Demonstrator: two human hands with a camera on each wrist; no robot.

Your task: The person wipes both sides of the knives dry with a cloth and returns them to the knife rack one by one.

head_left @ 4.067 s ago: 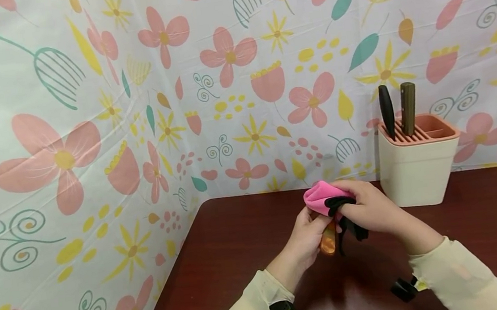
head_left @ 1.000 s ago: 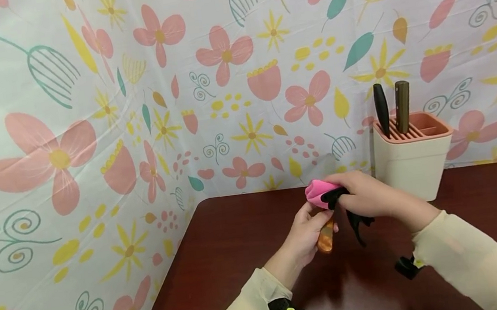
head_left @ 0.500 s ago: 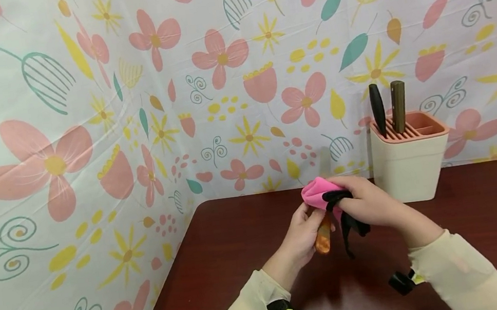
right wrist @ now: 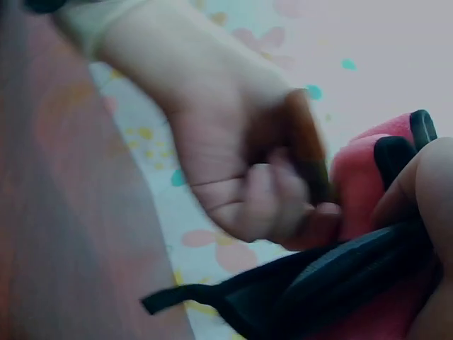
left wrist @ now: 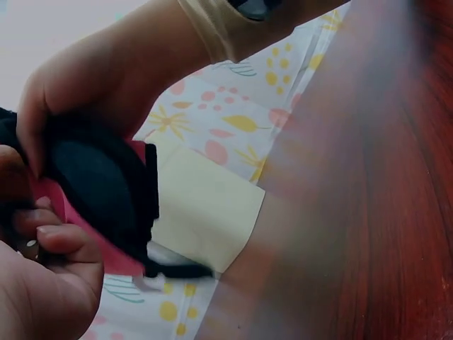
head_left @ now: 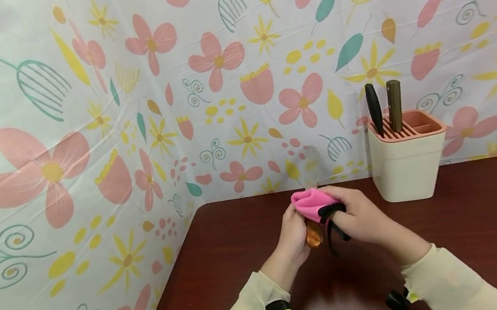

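My left hand (head_left: 292, 236) grips the amber-brown handle (head_left: 313, 235) of a knife, its butt pointing down toward me. A faint grey blade (head_left: 311, 179) rises behind the cloth, mostly hidden. With my right hand (head_left: 362, 214) I hold a pink cloth (head_left: 311, 202) with black edging, folded around the knife just above the handle. A black strip (head_left: 331, 238) of the cloth hangs below the right fingers. In the right wrist view the left fingers curl round the handle (right wrist: 306, 134), close beside the pink cloth (right wrist: 357, 173). Both hands are above the table.
A cream knife block (head_left: 408, 169) with a coral slotted top stands at the back right of the dark red-brown table (head_left: 242, 259). A black handle (head_left: 374, 108) and an olive-brown handle (head_left: 394, 105) stick up from it. Flower-printed sheeting (head_left: 232, 100) rises behind and at the left.
Both hands, the knife and the cloth have shifted left and slightly down. The cloth's hanging black strip has swung and changed shape. The head view has also shifted slightly.
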